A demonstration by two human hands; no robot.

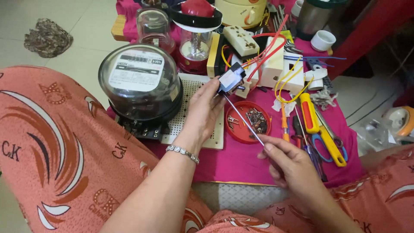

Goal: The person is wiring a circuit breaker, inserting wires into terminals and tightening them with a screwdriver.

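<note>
My left hand (202, 113) holds a small black and white switch part (231, 80) up between thumb and fingers, above the pink cloth. My right hand (290, 165) grips a thin metal screwdriver shaft (243, 120) whose tip touches the underside of the switch part. A silver bracelet (183, 153) circles my left wrist. Directly below the tool lies a round red lid (241, 133) filled with several small screws.
An electricity meter with a glass dome (139, 84) stands on a white perforated board (192, 88) at left. Behind are white sockets with red and yellow wires (271, 60), a red blender (195, 30), scissors and screwdrivers (319, 133) at right, and a rag (47, 38) on the floor.
</note>
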